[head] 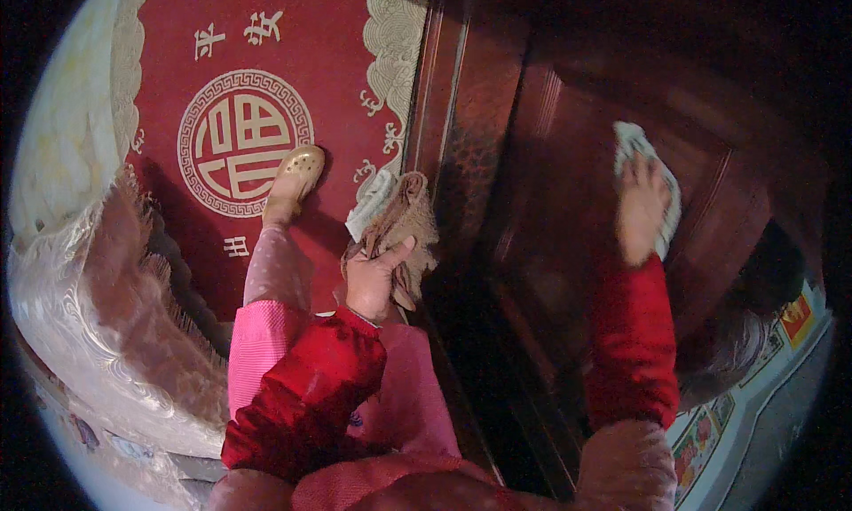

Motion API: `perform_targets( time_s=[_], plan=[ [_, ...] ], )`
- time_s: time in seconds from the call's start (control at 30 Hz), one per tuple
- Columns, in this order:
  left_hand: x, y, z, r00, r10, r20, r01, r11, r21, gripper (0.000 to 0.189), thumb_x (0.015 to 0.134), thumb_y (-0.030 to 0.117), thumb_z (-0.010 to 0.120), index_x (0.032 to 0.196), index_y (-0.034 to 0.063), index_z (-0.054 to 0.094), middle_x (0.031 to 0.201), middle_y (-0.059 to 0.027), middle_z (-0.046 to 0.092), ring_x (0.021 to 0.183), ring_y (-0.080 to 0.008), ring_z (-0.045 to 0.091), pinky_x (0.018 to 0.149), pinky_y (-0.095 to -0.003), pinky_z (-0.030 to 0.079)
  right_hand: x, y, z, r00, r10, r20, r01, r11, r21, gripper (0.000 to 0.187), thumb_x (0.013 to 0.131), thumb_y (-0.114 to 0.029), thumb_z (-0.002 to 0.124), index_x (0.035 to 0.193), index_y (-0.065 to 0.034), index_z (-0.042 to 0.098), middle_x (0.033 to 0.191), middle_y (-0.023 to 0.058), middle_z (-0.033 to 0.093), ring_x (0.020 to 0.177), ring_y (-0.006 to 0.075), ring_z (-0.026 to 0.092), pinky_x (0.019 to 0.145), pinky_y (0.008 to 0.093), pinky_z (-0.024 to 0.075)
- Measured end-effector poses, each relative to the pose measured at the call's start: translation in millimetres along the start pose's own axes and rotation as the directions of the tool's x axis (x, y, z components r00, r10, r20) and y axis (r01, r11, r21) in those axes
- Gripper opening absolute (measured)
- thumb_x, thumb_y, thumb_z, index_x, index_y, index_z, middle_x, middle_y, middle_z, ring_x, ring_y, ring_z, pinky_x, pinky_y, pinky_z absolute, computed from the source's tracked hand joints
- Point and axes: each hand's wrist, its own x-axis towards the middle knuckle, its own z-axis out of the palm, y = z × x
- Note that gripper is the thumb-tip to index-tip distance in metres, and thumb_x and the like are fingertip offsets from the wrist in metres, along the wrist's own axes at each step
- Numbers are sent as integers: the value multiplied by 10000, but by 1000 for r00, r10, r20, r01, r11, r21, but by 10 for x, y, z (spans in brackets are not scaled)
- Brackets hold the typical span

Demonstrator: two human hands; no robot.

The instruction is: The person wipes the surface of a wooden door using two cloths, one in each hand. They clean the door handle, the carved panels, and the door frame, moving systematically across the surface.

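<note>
My left hand [373,278] grips a bunched brown cloth [407,228] together with a folded white cloth [370,201], above the edge of a red mat. On the right, my right hand [642,204] lies with fingers spread on a pale cloth [671,204], pressed flat against the panel of a dark reddish-brown wooden door [572,158]. Red sleeves cover both forearms. The fingertips of my right hand look slightly blurred.
The red mat [333,65] with cream patterns lies beside the door frame [429,91]. My foot in a tan clog [299,171] stands on it. A shiny fringed fabric cover [73,311] hangs at the left. Decorated paper [705,438] shows at the lower right.
</note>
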Motion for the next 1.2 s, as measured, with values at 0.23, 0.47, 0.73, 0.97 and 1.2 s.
perform_targets(
  time_s=[0.23, 0.47, 0.73, 0.97, 1.2],
  plan=[
    [102, -71, 90, 996, 61, 71, -53, 993, -109, 397, 809, -67, 654, 1195, -17, 574, 1104, -65, 647, 968, -164, 613, 869, -316, 487, -165, 243, -180, 984, 133, -119, -141, 988, -62, 507, 859, -66, 469, 1365, -69, 454, 1466, 70, 358, 1310, 333, 349, 1008, 468, 339],
    [166, -233, 89, 993, 88, 76, -86, 996, -23, 383, 820, -20, 667, 1190, 5, 575, 1085, -83, 661, 955, -206, 634, 863, -345, 501, 724, -65, 360, 984, -25, -177, 37, 997, 62, 469, 905, -94, 389, 1364, -3, 416, 1468, 131, 330, 1336, 357, 289, 1024, 496, 308],
    [120, -254, 63, 994, 51, 94, -64, 987, 147, 410, 818, -2, 678, 1211, -1, 560, 1112, -61, 648, 966, -177, 614, 868, -317, 482, 1284, -532, 984, 976, -166, -139, 179, 980, 85, 434, 880, -118, 456, 1296, 5, 477, 1442, 136, 365, 1313, 329, 324, 1013, 462, 329],
    [69, -357, -3, 995, -59, 75, 43, 979, 200, 393, 807, -22, 677, 1190, -7, 588, 1145, -53, 634, 1013, -163, 585, 897, -297, 456, 1518, -995, 1420, 992, -87, -97, 99, 986, 135, 464, 882, -121, 460, 1335, -24, 438, 1422, 108, 393, 1311, 324, 340, 998, 447, 357],
    [85, -492, -111, 995, -29, 99, 3, 966, 258, 423, 819, 44, 700, 1210, 9, 545, 1086, -71, 653, 921, -169, 628, 833, -308, 498, 857, -1349, 2517, 993, -43, -111, 63, 980, 188, 450, 914, -123, 432, 1354, -30, 427, 1382, 131, 437, 1311, 348, 346, 1019, 433, 364]
  ],
)
